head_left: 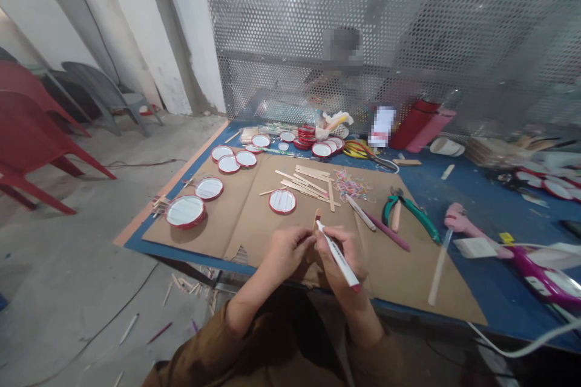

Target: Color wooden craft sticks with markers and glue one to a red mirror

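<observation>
My left hand [288,252] is closed in a pinch on a small wooden craft stick [317,216], held upright over the brown cardboard [254,217]. A white marker [339,259] with a red end is gripped in my right hand [351,252], its tip against or very near the stick's upper part, which looks dark there. Just beyond my hands lies a red-rimmed jar lid [282,201] with a pale face. Behind it is a loose pile of craft sticks [304,182], beside a heap of colourful rubber bands [351,186].
Green-handled pliers [411,214] and a pink glue gun [472,233] lie to the right. More lids [185,210] sit at the left. Scissors [363,150], a phone [382,126] and a red bottle [413,124] stand or lie before a perforated metal screen [281,24].
</observation>
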`<action>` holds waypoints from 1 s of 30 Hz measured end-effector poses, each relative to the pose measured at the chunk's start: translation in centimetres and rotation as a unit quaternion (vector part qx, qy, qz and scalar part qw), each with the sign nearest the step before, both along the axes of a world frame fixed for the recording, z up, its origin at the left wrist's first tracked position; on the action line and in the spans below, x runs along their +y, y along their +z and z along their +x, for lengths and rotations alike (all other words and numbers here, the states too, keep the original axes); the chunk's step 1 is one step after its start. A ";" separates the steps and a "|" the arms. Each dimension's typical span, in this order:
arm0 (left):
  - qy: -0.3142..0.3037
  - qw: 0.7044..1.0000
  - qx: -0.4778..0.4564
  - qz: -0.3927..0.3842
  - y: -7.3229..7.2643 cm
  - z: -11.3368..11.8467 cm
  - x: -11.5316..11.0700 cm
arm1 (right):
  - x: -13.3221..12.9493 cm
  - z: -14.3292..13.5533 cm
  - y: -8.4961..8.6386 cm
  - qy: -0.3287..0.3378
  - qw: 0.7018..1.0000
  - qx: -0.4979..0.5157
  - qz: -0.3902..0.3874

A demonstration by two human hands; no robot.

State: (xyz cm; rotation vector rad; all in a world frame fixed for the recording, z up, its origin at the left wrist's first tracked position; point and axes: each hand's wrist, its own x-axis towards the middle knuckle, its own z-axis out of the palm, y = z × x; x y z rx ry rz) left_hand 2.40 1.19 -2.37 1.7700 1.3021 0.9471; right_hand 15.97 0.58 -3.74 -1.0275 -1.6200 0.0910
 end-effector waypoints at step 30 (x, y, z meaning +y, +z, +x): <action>0.005 1.000 0.007 0.000 -0.2 0.0 0.0 | 0.2 0.2 -0.1 0.035 0.999 0.006 0.001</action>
